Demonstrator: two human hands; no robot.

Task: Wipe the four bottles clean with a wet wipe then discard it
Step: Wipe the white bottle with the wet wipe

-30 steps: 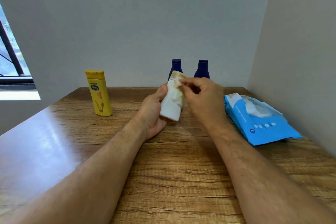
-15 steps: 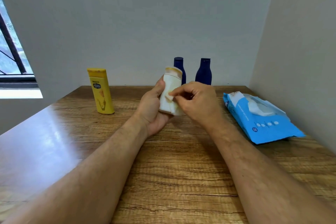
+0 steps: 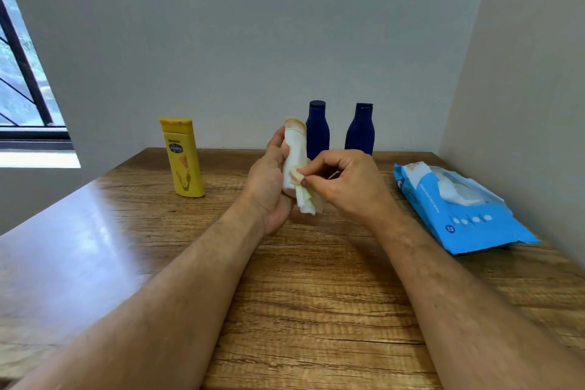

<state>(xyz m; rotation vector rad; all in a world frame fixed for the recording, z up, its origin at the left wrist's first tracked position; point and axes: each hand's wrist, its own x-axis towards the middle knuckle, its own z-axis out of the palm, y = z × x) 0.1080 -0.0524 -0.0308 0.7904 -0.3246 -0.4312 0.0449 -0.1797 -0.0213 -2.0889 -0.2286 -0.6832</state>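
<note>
2 hands (image 3: 269, 180) (image 3: 345, 184) at 12 o'clock: left grips the white bottle (image 3: 295, 149), right pinches a wet wipe (image 3: 305, 199) on it; 2 navy bottles (image 3: 317, 130) (image 3: 360, 131) behind.

The left hand (image 3: 269, 180) covers the near side of the small white plastic bottle (image 3: 295, 149), whose base is hidden behind the crumpled white wet wipe (image 3: 305, 199), the lower parts of the two dark blue bottles (image 3: 317, 128) behind are blocked, and the window (image 3: 22, 82) is cut off at the left edge.
</note>
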